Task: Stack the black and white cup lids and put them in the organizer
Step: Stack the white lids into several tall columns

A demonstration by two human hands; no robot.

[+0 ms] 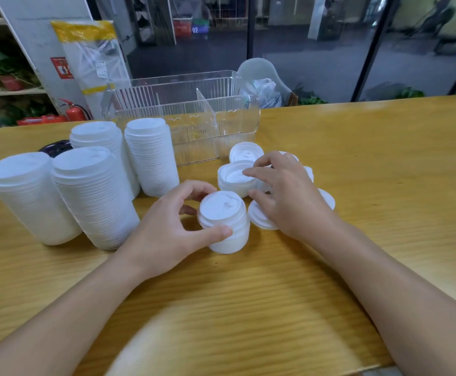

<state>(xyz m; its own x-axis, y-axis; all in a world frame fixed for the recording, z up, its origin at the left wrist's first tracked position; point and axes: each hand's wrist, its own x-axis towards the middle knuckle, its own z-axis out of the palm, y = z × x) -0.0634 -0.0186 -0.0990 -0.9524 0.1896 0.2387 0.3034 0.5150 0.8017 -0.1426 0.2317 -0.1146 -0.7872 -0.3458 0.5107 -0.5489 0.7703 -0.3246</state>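
Centre frame, the short stack of lids (pixel 225 223) looks like thin, matt white plastic with ribbed edges. Above it, the organizer (pixel 189 118) is clear, glossy, fluted plastic. The table (pixel 357 164) shows smooth, lightly sheened yellow wood grain.

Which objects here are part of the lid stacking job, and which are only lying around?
Part of the job:
small lid stack, gripped by left hand
loose white lids under right hand
four tall lid stacks
black lid
clear organizer

Only lying around:
fire extinguisher
plastic-wrapped package
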